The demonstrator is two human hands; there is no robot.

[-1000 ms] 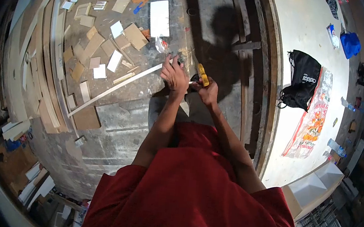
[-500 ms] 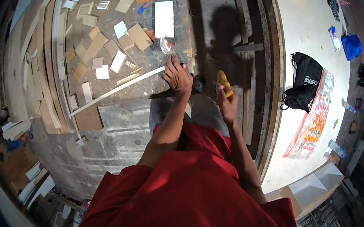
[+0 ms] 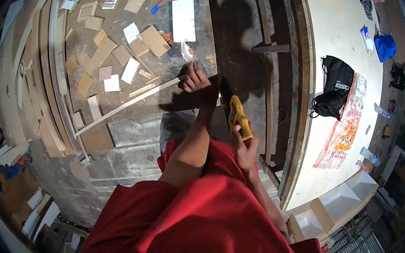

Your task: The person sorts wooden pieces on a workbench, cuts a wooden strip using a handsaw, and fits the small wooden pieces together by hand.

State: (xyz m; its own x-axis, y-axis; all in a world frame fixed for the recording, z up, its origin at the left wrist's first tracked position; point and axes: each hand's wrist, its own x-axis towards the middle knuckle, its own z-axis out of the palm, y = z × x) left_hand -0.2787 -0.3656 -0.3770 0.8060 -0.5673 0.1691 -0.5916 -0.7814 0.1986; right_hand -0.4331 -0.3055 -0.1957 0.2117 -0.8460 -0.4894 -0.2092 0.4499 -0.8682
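A long pale wooden strip runs slantwise across the left workbench. My left hand has its fingers curled at the strip's upper right end, by the bench edge. Lower and to the right, my right hand is wrapped around the lower end of a yellow-handled tool. Its yellow part points up and away from me. Dark surroundings hide whatever extends past the handle. A clear plastic bag lies just beyond my left hand, near a white panel.
Scattered wood offcuts cover the left workbench. Long boards line its far left side. On the right, a white tabletop carries a black drawstring bag and a printed plastic sack. A timber frame stands between.
My right hand has drawn the yellow-handled tool down toward my body and slightly left. My left hand has turned, with its fingers more curled, at the strip's end.
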